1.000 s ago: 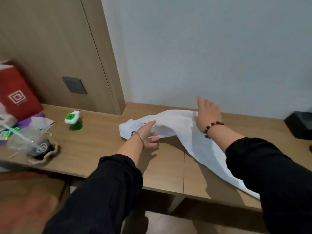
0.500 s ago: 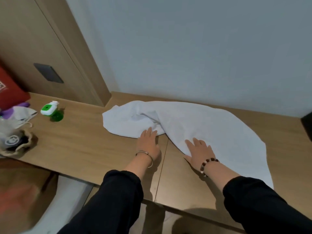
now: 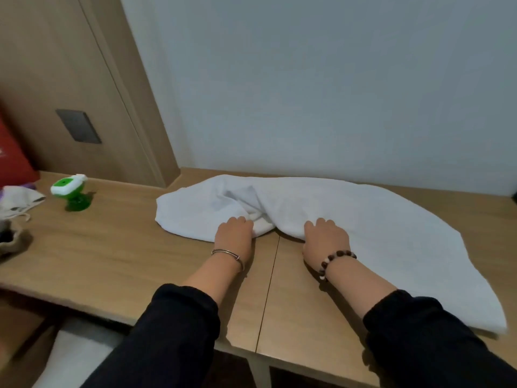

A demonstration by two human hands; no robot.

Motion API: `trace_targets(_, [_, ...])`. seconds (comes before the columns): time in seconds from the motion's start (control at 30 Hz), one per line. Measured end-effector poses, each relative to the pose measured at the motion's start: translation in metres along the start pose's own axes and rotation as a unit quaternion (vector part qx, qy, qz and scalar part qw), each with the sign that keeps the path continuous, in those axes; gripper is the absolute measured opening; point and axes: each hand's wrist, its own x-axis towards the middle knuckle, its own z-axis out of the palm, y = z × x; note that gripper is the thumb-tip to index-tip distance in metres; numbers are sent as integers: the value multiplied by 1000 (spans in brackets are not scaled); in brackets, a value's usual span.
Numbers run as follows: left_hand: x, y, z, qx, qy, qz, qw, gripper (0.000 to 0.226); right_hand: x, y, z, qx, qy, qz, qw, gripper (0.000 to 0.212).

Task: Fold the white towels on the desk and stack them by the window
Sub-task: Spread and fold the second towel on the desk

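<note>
A white towel [image 3: 363, 233] lies spread and rumpled across the wooden desk [image 3: 112, 247], from the middle to the right front edge, with a bunched fold near its left part. My left hand [image 3: 233, 235] grips the towel's near edge at that bunched fold, fingers curled. About a hand's width to the right, my right hand [image 3: 326, 238] also has its fingers curled over the near edge. Both wrists rest low over the desk. No window is in view.
A green spray bottle [image 3: 71, 191] stands at the left of the desk. Further left are a white cloth pouch [image 3: 21, 200], a beige pouch [image 3: 12, 243] and a red bag [image 3: 14, 163]. The wall runs right behind the towel.
One second ago my hands were spreading the towel farther back. They came to its near edge, lay flat there, and now their fingers have curled onto the edge.
</note>
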Motion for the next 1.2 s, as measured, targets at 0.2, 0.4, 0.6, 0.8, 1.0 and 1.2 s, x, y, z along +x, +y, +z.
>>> trace_targets(0.2, [-30, -39, -8, 43, 11, 49, 998, 26, -17, 16, 5, -36, 53, 13, 998, 24])
trace_targets(0.4, [-90, -98, -30, 10, 49, -80, 996, 14, -57, 59, -30, 111, 94, 138, 980, 16])
trace_targets(0.6, [-131, -98, -49, -172, 126, -180, 960, 38, -104, 52, -50, 111, 292, 68, 947, 19])
trace_targets(0.8, [-166, -52, -33, -94, -37, 71, 992, 56, -149, 20, -8, 50, 69, -124, 989, 31])
trace_targets(1.0, [-182, -48, -39, 36, -67, 1, 997, 33, -170, 19, -4, 204, 8, -117, 972, 34])
trace_targets(1.2, [-156, -13, -60, -138, -9, -63, 988, 37, -167, 25, -20, 255, 2, -43, 966, 34])
